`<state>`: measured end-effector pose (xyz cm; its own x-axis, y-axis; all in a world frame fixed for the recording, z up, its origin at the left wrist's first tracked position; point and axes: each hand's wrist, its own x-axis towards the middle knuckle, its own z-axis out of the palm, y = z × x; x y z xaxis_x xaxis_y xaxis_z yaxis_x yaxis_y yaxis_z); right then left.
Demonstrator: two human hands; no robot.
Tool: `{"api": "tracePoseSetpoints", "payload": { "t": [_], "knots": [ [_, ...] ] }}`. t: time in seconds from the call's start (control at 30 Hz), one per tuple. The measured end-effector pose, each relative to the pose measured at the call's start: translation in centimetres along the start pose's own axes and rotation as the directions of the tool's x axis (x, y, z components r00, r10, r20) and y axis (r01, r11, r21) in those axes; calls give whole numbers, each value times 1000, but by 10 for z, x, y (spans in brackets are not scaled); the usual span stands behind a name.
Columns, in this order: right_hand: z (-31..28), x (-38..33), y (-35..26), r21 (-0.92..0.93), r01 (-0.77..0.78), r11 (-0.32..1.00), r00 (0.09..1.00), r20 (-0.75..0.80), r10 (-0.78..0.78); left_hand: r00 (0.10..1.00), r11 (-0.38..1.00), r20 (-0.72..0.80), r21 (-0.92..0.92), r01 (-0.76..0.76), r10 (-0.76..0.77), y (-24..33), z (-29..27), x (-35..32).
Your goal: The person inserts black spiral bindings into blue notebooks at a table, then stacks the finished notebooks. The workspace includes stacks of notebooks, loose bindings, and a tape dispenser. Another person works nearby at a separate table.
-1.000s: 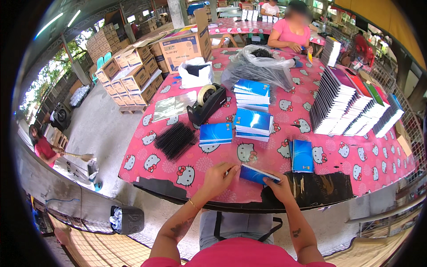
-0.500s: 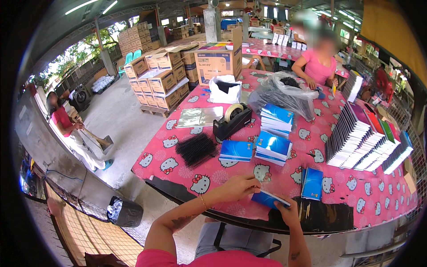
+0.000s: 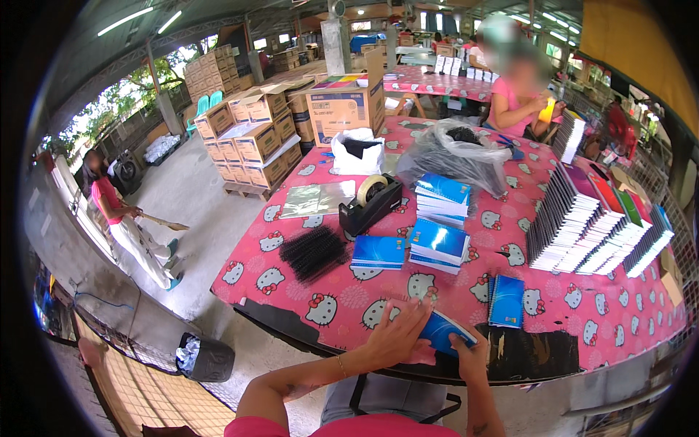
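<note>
A small blue notebook lies at the table's near edge in my right hand, which is closed on its right side with the thumb on the cover. My left hand has its fingers stretched out along the notebook's left edge, slightly blurred. Whether a binding coil lies under those fingers I cannot make out. To the right rest blue spiral-bound notebooks. Beyond my hands stand a low blue notebook pile and two taller stacks, a nearer one and a farther one. Black plastic binding coils are heaped at the left.
A black tape dispenser stands beside clear plastic sleeves. Behind are a white bag and a clear bag of coils. Tall notebook stacks line the right. A co-worker sits across; another person holds a broom at left.
My left hand has gone from a pinch above the notebook to stretched fingers along its left edge. Across the table, the co-worker has raised something yellow. The person at left has turned with the broom.
</note>
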<state>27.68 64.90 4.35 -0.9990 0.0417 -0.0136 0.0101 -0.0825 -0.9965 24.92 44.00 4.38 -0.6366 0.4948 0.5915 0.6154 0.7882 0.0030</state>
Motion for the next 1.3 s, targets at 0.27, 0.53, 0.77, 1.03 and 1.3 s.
{"api": "tracePoseSetpoints", "payload": {
  "t": [0.27, 0.53, 0.77, 1.03, 1.3],
  "knots": [
    [-16, 5, 13, -93, 96, 991, 993, 75, -89, 923, 925, 356, -380, -2, 148, -43, -16, 51],
    [-22, -2, 15, -110, 107, 988, 987, 133, -92, 854, 814, 477, -568, 121, 206, -46, -15, 52],
    [-8, -3, 14, -25, 42, 999, 999, -18, -42, 941, 981, 327, -192, -27, 90, -29, -15, 43],
    [10, -4, 4, 77, 31, 997, 998, -60, -27, 990, 1000, 137, 11, 22, -23, 7, -14, 27],
    [-2, -2, 19, 154, 47, 987, 995, -90, -33, 996, 996, 69, -77, -55, 60, 5, -11, 41]
  ]
}}
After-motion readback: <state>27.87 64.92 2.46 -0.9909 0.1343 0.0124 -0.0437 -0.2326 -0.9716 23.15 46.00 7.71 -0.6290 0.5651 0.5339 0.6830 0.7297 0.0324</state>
